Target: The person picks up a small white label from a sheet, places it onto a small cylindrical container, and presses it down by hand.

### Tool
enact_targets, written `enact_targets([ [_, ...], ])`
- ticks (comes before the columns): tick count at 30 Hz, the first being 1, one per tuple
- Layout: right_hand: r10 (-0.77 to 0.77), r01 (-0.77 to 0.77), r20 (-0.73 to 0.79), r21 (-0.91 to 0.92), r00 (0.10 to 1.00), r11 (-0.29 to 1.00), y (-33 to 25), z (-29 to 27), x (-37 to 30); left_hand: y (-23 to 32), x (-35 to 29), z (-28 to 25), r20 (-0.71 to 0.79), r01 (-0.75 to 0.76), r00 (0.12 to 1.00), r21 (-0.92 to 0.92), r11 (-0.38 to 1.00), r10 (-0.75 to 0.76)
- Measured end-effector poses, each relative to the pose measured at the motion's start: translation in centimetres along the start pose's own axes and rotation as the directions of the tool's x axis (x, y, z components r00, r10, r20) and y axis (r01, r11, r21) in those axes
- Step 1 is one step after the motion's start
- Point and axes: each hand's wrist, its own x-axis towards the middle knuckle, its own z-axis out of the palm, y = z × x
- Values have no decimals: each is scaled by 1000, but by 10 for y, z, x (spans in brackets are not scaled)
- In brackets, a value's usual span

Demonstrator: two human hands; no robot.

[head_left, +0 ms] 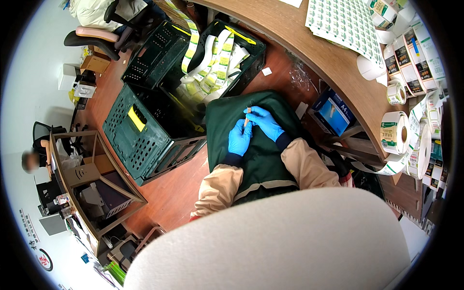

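Observation:
Above my lap, both gloved hands meet at a small, narrow tan strip whose exact kind is too small to make out. My left hand closes on its lower end. The fingers of my right hand pinch it near the upper end. Both gloves are blue, and a dark green apron spreads beneath them. Just beyond my knees, a dark green plastic crate holds a heap of yellow-green and white label strips, with one strip hanging down into it from above.
A second green crate with a yellow handle stands to the left. The curved wooden desk on my right carries label sheets and label rolls. Under it is a blue paper box. A person sits far left.

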Motion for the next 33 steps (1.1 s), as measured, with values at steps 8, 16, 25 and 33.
enact_targets([
  [8, -37, 35, -16, -69, 999, 997, -4, 1, -2, -1, 0, 2, 5, 23, 1000, -45, 999, -23],
  [16, -67, 67, 3, -57, 998, 996, -3, 0, -2, -12, 3, 8, -61, 3, 998, -53, 999, -6],
  [25, -43, 41, -37, -52, 998, 998, 4, -1, 1, -18, 4, 9, -67, -14, 998, -54, 998, 10],
  [33, -20, 17, -78, -33, 997, 999, -3, 4, -1, -7, 2, 6, -49, -18, 999, -36, 999, 17],
])
